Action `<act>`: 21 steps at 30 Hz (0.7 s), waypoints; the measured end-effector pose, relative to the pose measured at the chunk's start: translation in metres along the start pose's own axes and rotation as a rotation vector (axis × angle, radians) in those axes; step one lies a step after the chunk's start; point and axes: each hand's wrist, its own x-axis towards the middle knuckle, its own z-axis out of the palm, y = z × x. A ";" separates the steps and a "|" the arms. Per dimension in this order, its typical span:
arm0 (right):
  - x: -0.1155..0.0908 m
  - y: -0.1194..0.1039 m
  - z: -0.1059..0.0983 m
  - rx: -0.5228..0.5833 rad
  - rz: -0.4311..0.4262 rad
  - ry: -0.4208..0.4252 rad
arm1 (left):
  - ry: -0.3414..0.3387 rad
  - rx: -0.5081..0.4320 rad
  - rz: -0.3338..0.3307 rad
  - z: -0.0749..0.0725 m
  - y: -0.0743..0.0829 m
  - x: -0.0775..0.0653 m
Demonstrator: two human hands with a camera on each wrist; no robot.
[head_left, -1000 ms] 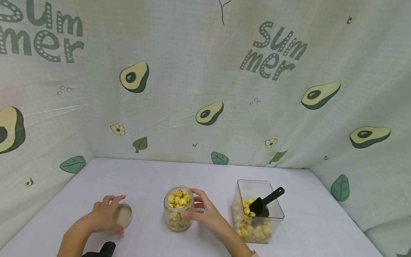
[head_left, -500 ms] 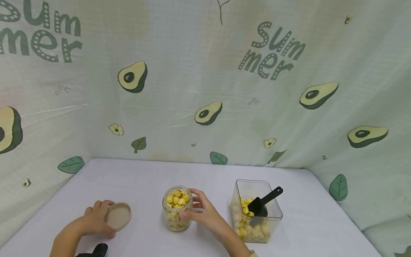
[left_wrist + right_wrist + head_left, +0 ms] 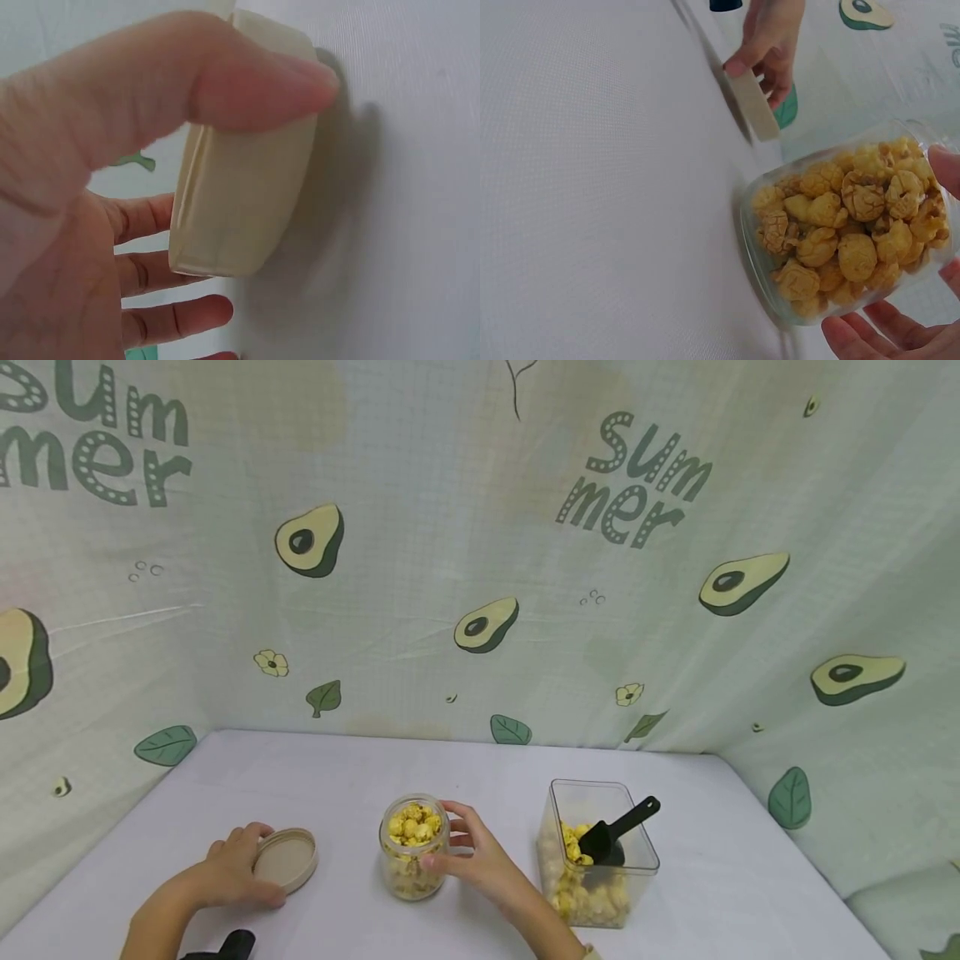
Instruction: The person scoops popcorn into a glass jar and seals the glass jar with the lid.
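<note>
My left hand (image 3: 225, 870) grips a round beige jar lid (image 3: 287, 860) at its left edge, thumb on the near side and fingers behind. In the left wrist view the thumb presses across the rim of the lid (image 3: 244, 199), close over the white table. In the head view the lid's recessed inner face shows. A clear glass jar (image 3: 411, 870) full of yellow popcorn stands upright and uncovered to the right. My right hand (image 3: 480, 864) holds the jar from its right side, thumb in front and fingers behind; the right wrist view shows the popcorn (image 3: 855, 255) through the glass.
A clear square container (image 3: 592, 902) partly filled with popcorn stands on the table (image 3: 360, 768) to the right. A black scoop (image 3: 618, 831) leans in it, handle over the rim. A patterned curtain (image 3: 405, 543) surrounds the table's back and sides.
My left hand has shifted from over the lid to its left edge, and its raised finger has come down. The lid lies flatter, more of it showing. My right hand stays on the jar.
</note>
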 end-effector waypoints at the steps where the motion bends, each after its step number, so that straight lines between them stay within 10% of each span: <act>1: 0.000 0.000 0.000 -0.002 0.000 0.000 | 0.006 -0.005 0.008 0.000 0.001 0.001; 21: 0.000 0.000 0.000 -0.020 -0.001 -0.001 | 0.161 -0.184 0.226 -0.004 0.055 0.003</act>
